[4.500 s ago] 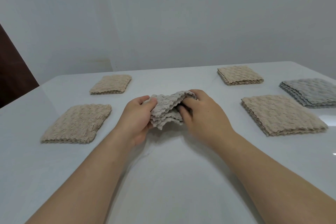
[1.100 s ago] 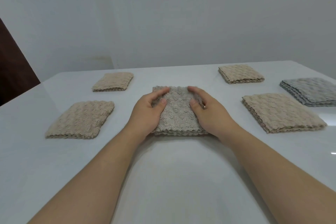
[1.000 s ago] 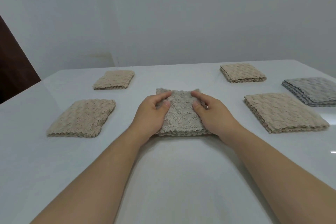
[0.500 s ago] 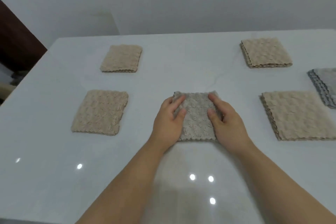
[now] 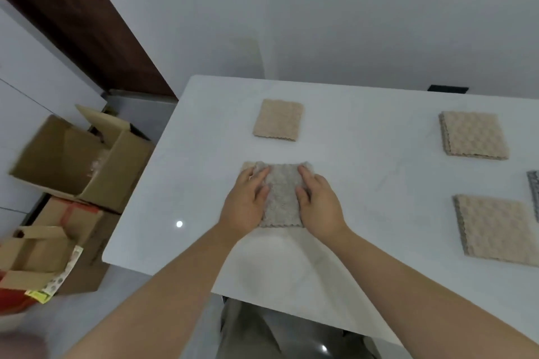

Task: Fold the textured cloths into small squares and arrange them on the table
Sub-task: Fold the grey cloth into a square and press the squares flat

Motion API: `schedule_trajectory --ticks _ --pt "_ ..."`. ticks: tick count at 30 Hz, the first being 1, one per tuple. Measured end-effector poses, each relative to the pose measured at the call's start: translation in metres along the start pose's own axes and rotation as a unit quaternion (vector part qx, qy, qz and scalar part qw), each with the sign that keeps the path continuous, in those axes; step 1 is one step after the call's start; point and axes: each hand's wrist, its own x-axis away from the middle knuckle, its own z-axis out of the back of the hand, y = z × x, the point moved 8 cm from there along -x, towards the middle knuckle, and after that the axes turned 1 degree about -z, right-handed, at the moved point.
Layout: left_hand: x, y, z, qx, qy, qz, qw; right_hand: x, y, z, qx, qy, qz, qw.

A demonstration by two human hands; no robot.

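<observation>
Together, both hands (image 5: 244, 207) (image 5: 320, 208) press the folded cloth (image 5: 281, 198) flat.

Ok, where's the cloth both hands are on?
Head view: the cloth lies left on the table, just nearer than the far-left beige square, under the left hand and right hand.

About 6 cloths (image 5: 278, 119) on table (image 5: 373, 183)

Soft, even indoor light — one small bright glare spot on the glossy white desk (image 5: 379, 183), shadows faint. Cardboard boxes (image 5: 73, 160) at the left edge look smeared; straight lines bend near the borders.
</observation>
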Motion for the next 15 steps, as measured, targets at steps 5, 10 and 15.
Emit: schedule_trajectory --ticks 5,10,15 --pt "-0.047 -0.105 0.079 -0.009 0.018 -0.004 1.0 -0.07 -0.069 -0.1 0.001 -0.009 0.014 1.0" --pt "-0.116 -0.207 0.127 -0.038 -0.018 -0.018 0.999 -0.142 -0.111 -0.2 0.012 -0.008 -0.044 0.999" --pt "-0.17 -0.263 0.143 -0.057 -0.054 -0.05 0.996 -0.192 -0.122 -0.255 0.04 0.002 -0.092 0.995"
